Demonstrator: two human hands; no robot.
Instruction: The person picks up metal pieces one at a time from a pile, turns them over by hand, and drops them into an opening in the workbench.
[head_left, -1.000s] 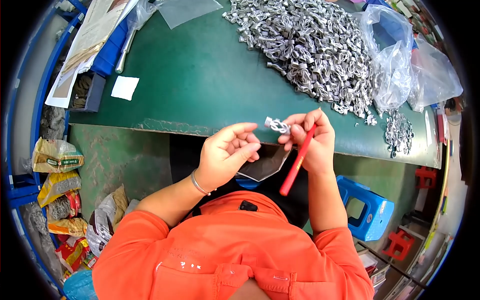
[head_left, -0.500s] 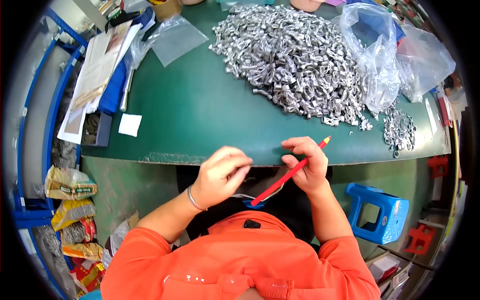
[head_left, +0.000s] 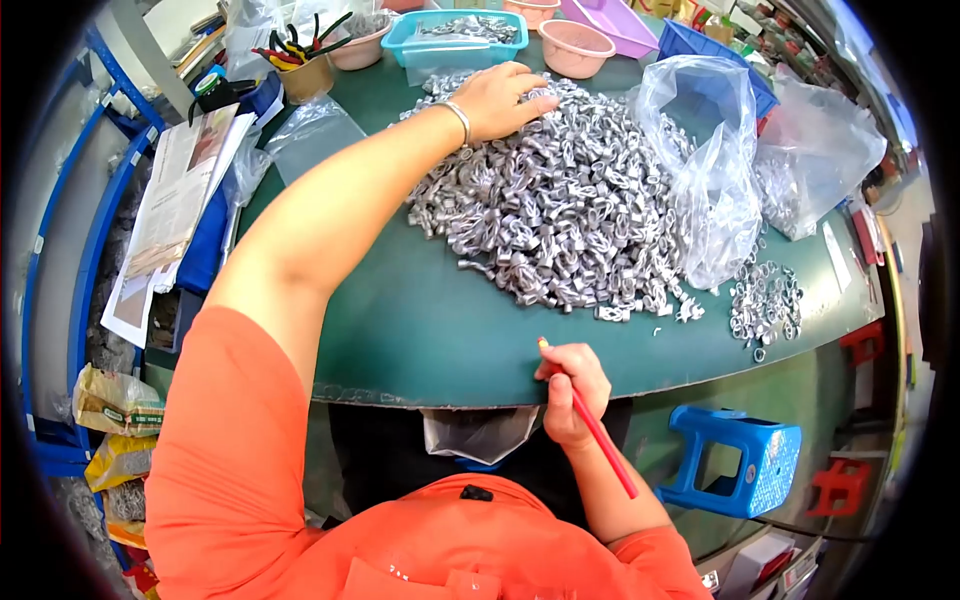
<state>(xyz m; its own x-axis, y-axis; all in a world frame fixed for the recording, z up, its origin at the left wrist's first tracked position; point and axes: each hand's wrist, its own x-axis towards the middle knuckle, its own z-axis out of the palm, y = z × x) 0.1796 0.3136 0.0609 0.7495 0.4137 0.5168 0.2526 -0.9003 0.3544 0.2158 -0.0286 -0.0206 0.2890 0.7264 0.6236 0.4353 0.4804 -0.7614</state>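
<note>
A large pile of small grey metal loop-shaped pieces (head_left: 560, 220) covers the middle of the green table (head_left: 400, 330). My left hand (head_left: 500, 103) reaches over the pile's far left side, palm down, with the fingers stretched out on the pieces. Whether any piece is under those fingers is hidden. Near the table's front edge, my right hand (head_left: 578, 390) is closed around a red pencil (head_left: 612, 455). One end of the pencil shows yellow above the fingers, while its long red shaft slants down past the wrist.
Small metal rings (head_left: 765, 305) lie at the right, beside clear plastic bags (head_left: 705, 190). Behind the pile stand a turquoise basket (head_left: 395, 45), a pink bowl (head_left: 577, 50) and a pot of pliers (head_left: 305, 78). Papers (head_left: 175, 210) lie left; a blue stool (head_left: 740, 460) stands at right.
My left hand has gone from in front of my body to the far side of the pile. The right hand has turned the pencil the other way. The view has shifted to show more of the table's back.
</note>
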